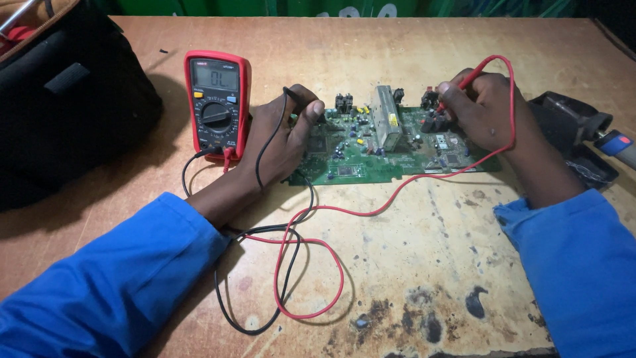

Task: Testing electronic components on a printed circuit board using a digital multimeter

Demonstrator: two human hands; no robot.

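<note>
Probing looks underway on the green circuit board (397,149) lying in the middle of the frame on the worn table (411,265). Left hand (281,136) is pinched tight around the black probe (295,99) at the board's left edge, right hand (480,109) pinched around the red probe (464,83) at its upper right. Red multimeter (217,103), upper left, is switched on with both leads plugged in. How much of the board is left to check, can't tell.

Circuit board (391,149) mid worktop (411,265); meter (217,103) just left of it, bag (66,99) far left, vise (570,132) right, looped leads (298,265) in front.
</note>
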